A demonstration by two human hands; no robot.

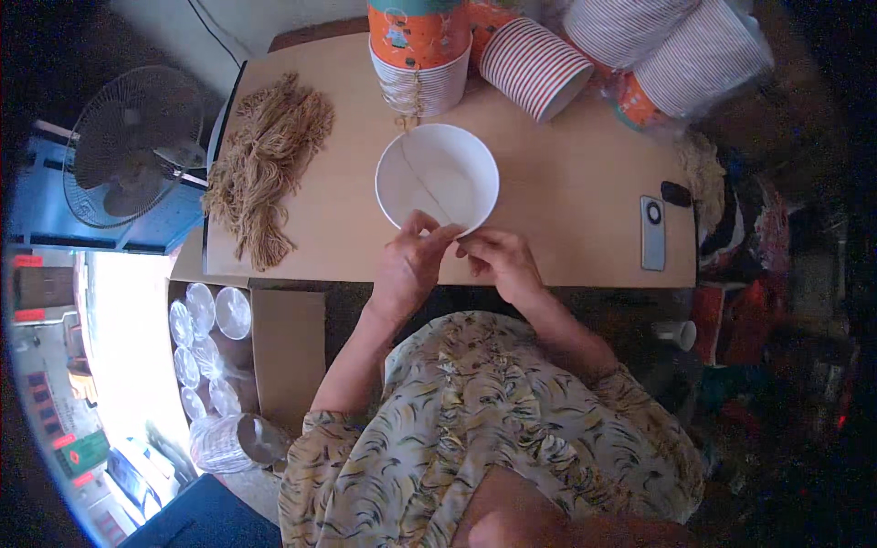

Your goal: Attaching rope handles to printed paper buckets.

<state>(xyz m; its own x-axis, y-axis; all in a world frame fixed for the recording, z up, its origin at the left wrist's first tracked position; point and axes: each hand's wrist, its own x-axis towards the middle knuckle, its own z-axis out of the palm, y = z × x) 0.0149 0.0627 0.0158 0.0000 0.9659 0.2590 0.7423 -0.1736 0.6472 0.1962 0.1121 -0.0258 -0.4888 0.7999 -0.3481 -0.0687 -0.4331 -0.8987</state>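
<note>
A white paper bucket is tipped with its open mouth toward me at the table's near edge. A thin tan string runs from the far rim across the mouth to my fingers. My left hand is closed at the near rim, its thumb and forefinger pinching the string. Beside it, my right hand has curled fingers against the outside of the bucket just under the rim. Whether those fingers also hold a string end is hidden.
Tan strings lie heaped at left. Stacked orange-and-white paper buckets stand at the back, with more stacks to their right. A phone lies near the right edge. Left are a fan and a carton beside wrapped cups.
</note>
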